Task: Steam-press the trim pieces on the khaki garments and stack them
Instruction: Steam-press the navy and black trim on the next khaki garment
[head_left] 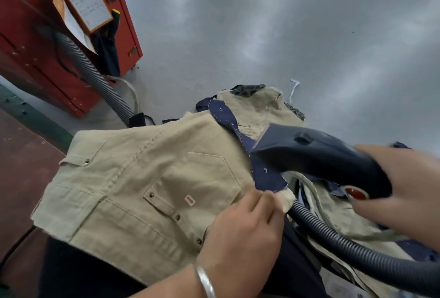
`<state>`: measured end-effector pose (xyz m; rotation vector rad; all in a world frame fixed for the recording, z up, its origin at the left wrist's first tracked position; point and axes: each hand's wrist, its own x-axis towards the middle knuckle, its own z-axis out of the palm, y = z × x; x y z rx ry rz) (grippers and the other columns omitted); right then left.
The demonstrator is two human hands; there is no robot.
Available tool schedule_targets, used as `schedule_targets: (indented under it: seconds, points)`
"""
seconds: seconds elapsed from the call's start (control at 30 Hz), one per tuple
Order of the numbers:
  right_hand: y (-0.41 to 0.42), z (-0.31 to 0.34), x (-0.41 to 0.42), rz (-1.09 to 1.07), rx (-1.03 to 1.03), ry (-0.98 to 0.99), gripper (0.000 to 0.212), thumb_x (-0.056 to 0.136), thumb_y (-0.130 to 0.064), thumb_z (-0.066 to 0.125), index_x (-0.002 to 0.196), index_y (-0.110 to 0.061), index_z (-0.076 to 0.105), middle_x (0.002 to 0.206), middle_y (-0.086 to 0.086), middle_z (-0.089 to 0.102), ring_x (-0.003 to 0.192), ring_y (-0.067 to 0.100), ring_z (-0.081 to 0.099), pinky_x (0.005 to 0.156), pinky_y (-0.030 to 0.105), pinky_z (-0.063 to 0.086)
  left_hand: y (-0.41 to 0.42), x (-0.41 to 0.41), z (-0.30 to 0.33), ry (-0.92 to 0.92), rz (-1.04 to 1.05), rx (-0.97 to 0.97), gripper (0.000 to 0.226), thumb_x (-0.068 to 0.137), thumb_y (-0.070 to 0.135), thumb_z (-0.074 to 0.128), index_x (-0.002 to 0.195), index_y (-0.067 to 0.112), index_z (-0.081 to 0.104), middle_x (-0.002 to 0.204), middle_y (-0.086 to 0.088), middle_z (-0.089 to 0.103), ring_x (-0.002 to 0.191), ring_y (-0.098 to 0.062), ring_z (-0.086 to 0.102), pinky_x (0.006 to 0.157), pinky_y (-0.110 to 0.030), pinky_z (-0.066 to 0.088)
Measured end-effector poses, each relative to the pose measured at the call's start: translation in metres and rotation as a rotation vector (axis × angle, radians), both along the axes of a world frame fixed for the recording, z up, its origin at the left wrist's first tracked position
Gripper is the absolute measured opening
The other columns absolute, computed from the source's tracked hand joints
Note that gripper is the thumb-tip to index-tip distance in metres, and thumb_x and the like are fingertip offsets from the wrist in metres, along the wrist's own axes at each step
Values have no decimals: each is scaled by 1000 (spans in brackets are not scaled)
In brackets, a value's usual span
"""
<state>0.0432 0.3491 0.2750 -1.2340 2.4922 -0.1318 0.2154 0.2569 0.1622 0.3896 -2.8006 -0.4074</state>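
Steam head on navy trim, khaki garment held taut.

L hand (240, 233): fingers curled, pinching the khaki garment (133, 185) at its corner edge, just below the end of the navy trim strip (259, 162). R hand (402, 185): fingers wrapped round the steamer (316, 152) handle, thumb beside the red button (356, 194). Steamer nose sits on the trim, just above L fingertips. Grey ribbed hose (357, 250) runs from the handle, passing under R fingers. More khaki pieces (257, 105) lie beyond the steamer.

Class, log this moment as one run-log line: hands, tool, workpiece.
left hand: pinches khaki garment edge | right hand: grips steam iron | iron on navy trim strip | pressing under way
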Motion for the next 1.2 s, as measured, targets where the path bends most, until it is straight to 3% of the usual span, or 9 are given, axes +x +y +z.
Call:
schedule_targets:
  seconds: [0.1, 0.27, 0.5, 0.7, 0.77, 0.83, 0.97, 1.1, 1.2]
  points:
    - [2, -14, 11, 12, 132, -8, 24, 53, -46, 61, 73, -36, 53, 60, -10, 61, 53, 8, 57, 49, 32, 45, 12, 12, -9, 83, -5, -78, 36, 92, 3, 41, 90, 7, 77, 90, -6, 73, 84, -19, 69, 77, -28, 55]
    - [-16, -38, 27, 87, 200, 30, 22, 78, -40, 64, 80, -35, 43, 66, -11, 53, 58, 1, 49, 47, 19, 31, 12, 16, -12, 19, -25, -154, 40, 93, 4, 38, 89, 6, 77, 92, -9, 73, 82, -19, 69, 64, -24, 52]
    - [-71, -58, 8, 0, -30, -124, 17, 73, -18, 70, 76, -18, 53, 65, 0, 56, 59, 20, 54, 53, 33, 40, 10, 13, -13, 30, -14, -126, 50, 96, 4, 29, 85, 11, 77, 87, -4, 73, 74, -16, 67, 62, -23, 51]
    - [-115, -63, -15, -38, -84, -81, 17, 77, -11, 65, 92, -7, 58, 76, 14, 65, 67, 31, 68, 62, 40, 57, 8, 23, -11, 39, -66, -92, 39, 90, 7, 39, 97, 14, 77, 104, -3, 73, 92, -14, 69, 78, -22, 54]
    - [-106, -49, -21, -33, -177, -116, 11, 76, -10, 66, 84, -12, 59, 57, 7, 61, 48, 19, 65, 42, 28, 49, 7, 25, -9, 82, -26, -94, 49, 95, 4, 28, 95, 11, 77, 102, -6, 72, 92, -19, 69, 77, -25, 54]
    - [-84, -32, -25, 1, -223, -110, 15, 71, -13, 69, 74, -17, 56, 49, 8, 59, 34, 13, 57, 33, 28, 43, 6, 26, -6, 120, -2, -120, 46, 94, 6, 31, 89, 10, 76, 92, -5, 71, 81, -21, 67, 65, -28, 53]
    - [-32, -5, -14, 4, -136, -86, 26, 59, -37, 70, 77, -25, 57, 61, -8, 64, 44, 19, 59, 51, 44, 51, 7, 25, -3, 152, 43, -167, 32, 90, 7, 45, 79, 13, 75, 78, -1, 68, 67, -19, 62, 52, -28, 45]
    - [7, -4, 4, -21, 28, -100, 22, 49, -46, 60, 66, -34, 57, 61, -23, 62, 53, 4, 60, 44, 31, 47, 6, 20, -4, 162, 47, -174, 40, 95, 5, 39, 82, 11, 76, 82, -3, 70, 67, -19, 64, 53, -27, 48]
    - [13, -23, 13, 13, 165, -105, 32, 46, -55, 45, 70, -35, 53, 72, -35, 59, 54, 6, 58, 51, 32, 49, 7, 20, -4, 165, 49, -145, 30, 86, 4, 49, 81, 11, 77, 85, -4, 72, 68, -19, 65, 55, -25, 50]
